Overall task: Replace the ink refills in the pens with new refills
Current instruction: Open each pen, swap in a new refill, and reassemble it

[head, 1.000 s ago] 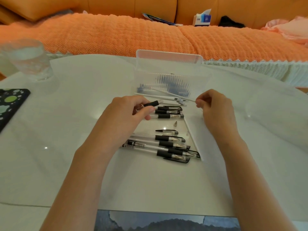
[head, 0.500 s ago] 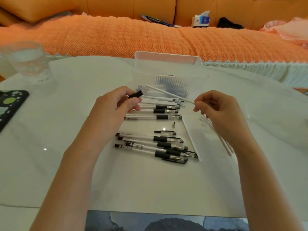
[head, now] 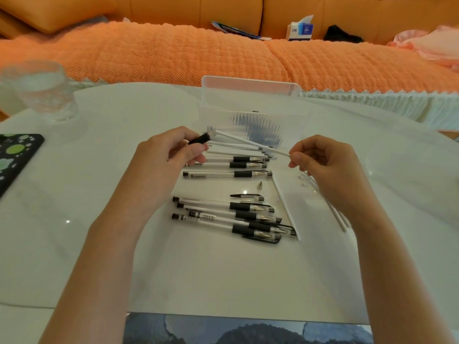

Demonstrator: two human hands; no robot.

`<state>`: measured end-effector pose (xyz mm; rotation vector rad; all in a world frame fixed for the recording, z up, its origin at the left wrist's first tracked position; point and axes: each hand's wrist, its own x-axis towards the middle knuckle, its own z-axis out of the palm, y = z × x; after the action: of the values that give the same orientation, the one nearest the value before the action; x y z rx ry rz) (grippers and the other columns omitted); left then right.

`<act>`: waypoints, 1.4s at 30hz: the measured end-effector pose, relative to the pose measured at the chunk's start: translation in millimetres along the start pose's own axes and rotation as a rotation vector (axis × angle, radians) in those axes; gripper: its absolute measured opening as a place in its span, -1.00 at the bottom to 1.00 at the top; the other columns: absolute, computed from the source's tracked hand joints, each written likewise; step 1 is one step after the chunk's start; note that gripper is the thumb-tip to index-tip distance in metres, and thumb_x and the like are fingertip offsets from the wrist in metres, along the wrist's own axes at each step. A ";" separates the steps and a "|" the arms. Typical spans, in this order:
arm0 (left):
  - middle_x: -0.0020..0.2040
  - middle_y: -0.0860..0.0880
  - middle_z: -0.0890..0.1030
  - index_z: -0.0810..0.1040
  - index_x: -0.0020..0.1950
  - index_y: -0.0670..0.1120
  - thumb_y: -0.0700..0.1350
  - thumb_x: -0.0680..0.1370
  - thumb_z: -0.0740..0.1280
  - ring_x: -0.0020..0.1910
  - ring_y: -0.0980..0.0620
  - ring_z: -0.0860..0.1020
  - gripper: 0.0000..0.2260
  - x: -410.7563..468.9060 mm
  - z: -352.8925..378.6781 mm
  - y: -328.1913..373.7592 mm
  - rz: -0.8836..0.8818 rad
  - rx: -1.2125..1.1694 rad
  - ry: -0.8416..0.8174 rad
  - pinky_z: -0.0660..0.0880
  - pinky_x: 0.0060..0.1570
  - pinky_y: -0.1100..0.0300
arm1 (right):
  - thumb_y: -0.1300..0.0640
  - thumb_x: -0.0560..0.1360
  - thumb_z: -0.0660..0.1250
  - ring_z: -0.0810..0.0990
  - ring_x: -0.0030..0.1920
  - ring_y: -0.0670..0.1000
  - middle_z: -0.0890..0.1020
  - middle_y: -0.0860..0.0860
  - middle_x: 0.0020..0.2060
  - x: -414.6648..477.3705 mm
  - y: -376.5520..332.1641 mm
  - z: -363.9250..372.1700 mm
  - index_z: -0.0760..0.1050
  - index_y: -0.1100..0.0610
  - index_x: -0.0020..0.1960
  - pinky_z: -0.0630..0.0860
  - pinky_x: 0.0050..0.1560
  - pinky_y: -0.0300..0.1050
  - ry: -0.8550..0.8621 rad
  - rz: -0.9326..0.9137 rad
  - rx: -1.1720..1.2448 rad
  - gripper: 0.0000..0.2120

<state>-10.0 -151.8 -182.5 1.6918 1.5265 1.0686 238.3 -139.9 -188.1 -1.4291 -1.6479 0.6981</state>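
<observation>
The left hand curls round a pen, most of it hidden by the fingers; the right hand pinches one end of a white refill, whose far end meets the pen's black end, contact unclear; the clear box behind blurs its contents.

Left hand, right hand and both forearms bare

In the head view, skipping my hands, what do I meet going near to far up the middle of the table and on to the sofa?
Near pens → metal tip → far pens → clear box → tissue box on the sofa.
</observation>
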 end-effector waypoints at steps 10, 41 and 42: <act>-0.17 0.14 0.64 0.61 -0.07 0.12 -0.09 0.51 0.37 -0.14 0.30 0.53 -0.91 -3.7 -4.0 -0.8 0.007 0.140 0.015 0.29 -0.20 0.60 | 0.31 0.49 0.33 0.49 -0.36 -0.23 0.60 -0.06 -0.35 -0.8 2.9 0.3 0.56 0.15 -0.15 0.41 -0.30 -0.45 0.002 -0.005 -0.106 -0.90; -0.25 0.19 0.60 0.55 0.00 0.24 0.11 0.53 0.28 -0.34 0.25 0.48 -0.90 -12.0 36.0 22.4 0.117 0.290 -0.167 0.37 -0.27 0.32 | 0.15 0.39 0.46 0.52 -0.39 -0.17 0.63 -0.07 -0.42 -5.8 -21.1 25.7 0.63 0.14 -0.21 0.46 -0.33 -0.32 -0.196 0.002 0.118 -0.93; -0.26 0.19 0.60 0.55 0.00 0.25 0.11 0.53 0.27 -0.36 0.26 0.47 -0.90 -12.0 36.8 22.1 0.116 0.292 -0.171 0.39 -0.26 0.31 | 0.16 0.39 0.47 0.52 -0.38 -0.17 0.63 -0.08 -0.40 -6.0 -21.3 25.1 0.62 0.13 -0.21 0.45 -0.32 -0.35 -0.196 -0.001 0.115 -0.95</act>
<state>32.9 -164.2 -183.3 2.0349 1.5463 0.7602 205.9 -147.4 -184.4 -1.3115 -1.7268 0.9417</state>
